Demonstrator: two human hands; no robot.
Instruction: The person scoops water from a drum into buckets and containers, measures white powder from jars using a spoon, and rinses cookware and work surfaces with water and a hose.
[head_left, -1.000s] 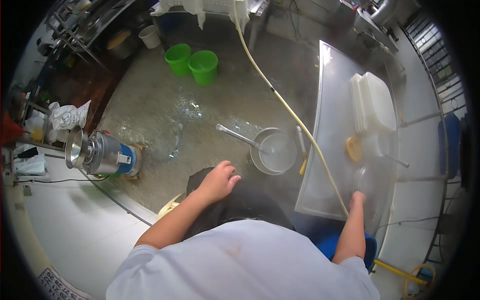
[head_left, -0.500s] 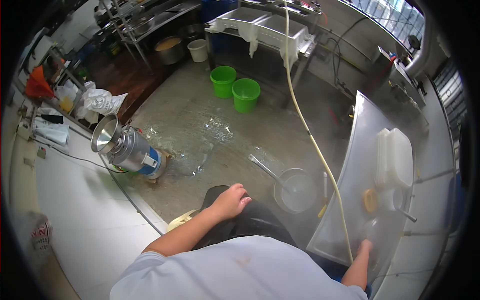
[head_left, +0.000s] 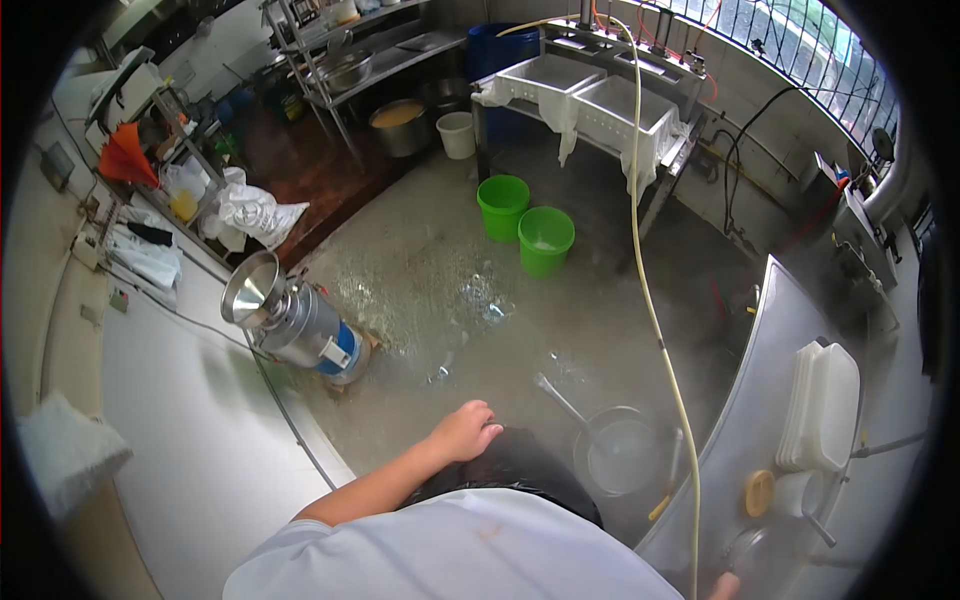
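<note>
My left hand (head_left: 467, 431) hangs in front of my dark apron (head_left: 520, 465), its fingers curled loosely and apart from the thumb, with nothing seen in it. At the bottom right edge, only part of my right hand (head_left: 725, 584) shows, at the metal table (head_left: 735, 440). It is nearest to a clear round vessel (head_left: 752, 548); its fingers are too hidden to tell their grip. Beyond that vessel are a yellow round piece (head_left: 759, 493) and a white handled scoop (head_left: 799, 494). A metal pot (head_left: 620, 455) with a long-handled ladle (head_left: 563, 398) stands left of the table.
A pale hose (head_left: 648, 290) runs down across the view. Two green buckets (head_left: 546, 243) stand on the wet floor. A grinder (head_left: 318, 335) is at the left. White stacked trays (head_left: 822, 408) lie on the metal table. Cloth-lined metal trays (head_left: 628, 108) stand at the back.
The view has tilted up and shifted left, so the room appears lower and further right. My right hand has moved toward the bottom edge. My left hand stays curled near my apron.
</note>
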